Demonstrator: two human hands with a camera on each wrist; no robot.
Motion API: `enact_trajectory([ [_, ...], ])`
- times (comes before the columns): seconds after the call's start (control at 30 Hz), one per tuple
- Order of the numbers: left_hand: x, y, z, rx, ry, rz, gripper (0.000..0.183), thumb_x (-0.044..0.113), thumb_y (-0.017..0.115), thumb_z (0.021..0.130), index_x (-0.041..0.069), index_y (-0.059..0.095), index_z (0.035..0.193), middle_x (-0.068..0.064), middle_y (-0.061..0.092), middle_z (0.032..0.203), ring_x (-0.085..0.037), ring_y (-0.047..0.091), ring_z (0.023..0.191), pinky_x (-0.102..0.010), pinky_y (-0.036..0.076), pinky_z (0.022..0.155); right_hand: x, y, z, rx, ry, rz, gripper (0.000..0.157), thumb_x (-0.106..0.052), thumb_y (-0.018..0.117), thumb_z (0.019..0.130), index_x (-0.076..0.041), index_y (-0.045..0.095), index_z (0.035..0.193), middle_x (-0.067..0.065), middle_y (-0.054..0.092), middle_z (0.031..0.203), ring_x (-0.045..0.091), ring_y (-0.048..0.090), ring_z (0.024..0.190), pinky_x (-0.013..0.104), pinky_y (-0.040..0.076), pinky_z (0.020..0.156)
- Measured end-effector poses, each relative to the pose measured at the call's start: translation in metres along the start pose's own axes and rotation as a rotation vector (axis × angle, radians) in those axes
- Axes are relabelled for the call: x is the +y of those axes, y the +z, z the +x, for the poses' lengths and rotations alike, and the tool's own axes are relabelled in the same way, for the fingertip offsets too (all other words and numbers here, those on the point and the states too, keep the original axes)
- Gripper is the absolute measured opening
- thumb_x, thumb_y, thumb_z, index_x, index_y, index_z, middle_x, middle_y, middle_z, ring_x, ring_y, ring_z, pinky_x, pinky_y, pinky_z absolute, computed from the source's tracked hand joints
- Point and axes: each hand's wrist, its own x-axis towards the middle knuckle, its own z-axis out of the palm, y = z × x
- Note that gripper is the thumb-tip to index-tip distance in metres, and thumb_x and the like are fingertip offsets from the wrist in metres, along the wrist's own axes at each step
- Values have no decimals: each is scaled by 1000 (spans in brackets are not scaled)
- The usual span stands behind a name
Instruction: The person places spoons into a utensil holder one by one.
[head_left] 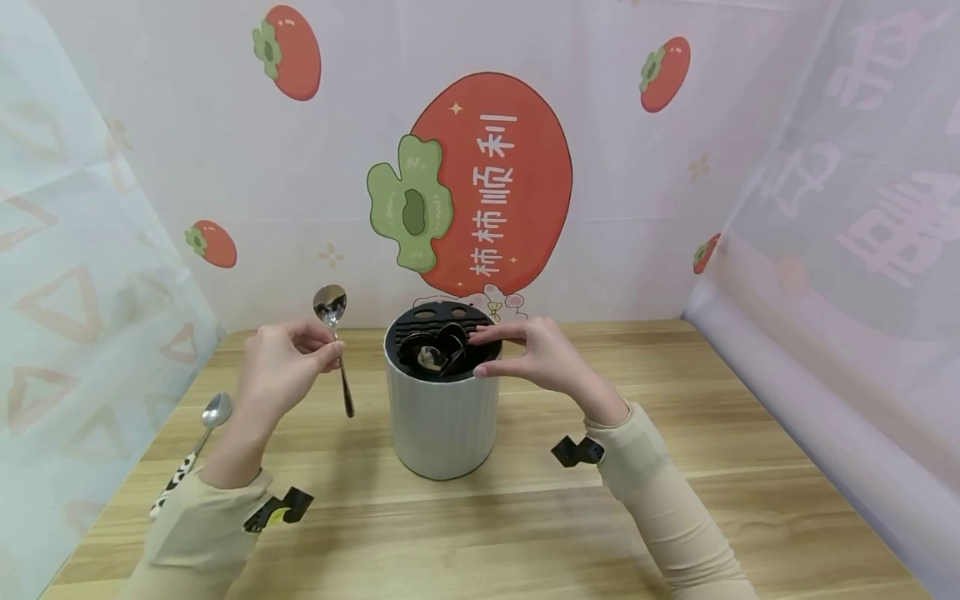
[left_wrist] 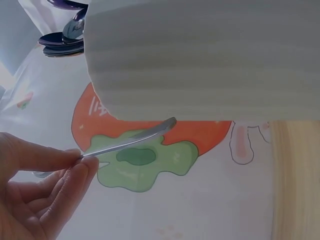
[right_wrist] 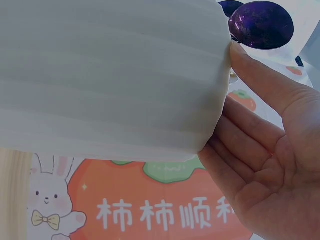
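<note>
My left hand (head_left: 277, 367) pinches a metal spoon (head_left: 330, 307) by its handle, bowl up, left of a white ribbed utensil holder (head_left: 442, 425). In the left wrist view the spoon's handle (left_wrist: 135, 144) slants past the thumb and fingertips, apart from the holder. Several dark, shiny spoons (head_left: 452, 335) stand bowl up inside the holder's black slotted top. At the holder's right rim is my right hand (head_left: 551, 358), thumb and fingers extended and spread apart. The right wrist view has its thumb at the rim beside a purple-black spoon bowl (right_wrist: 262, 25); some fingertips are hidden behind the holder.
On the wooden table (head_left: 570, 533), a spoon with a black-and-white spotted handle (head_left: 176, 482) lies at the left, beside my left forearm. A printed cloth backdrop (head_left: 615, 208) rises behind the table, with hanging cloth at both sides.
</note>
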Motion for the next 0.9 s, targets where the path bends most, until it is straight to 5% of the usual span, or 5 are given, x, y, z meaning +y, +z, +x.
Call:
enact_trajectory([
  [0.9,27,1,5,41,105,-154,13,17,71,85,4,70,87,-12,71,77,-4,67,61,-15,52,58,3,0,0,-2,-7,13,37,-32,80,75,-23,72,109,-5,68,117,6,58,116,32,43,103],
])
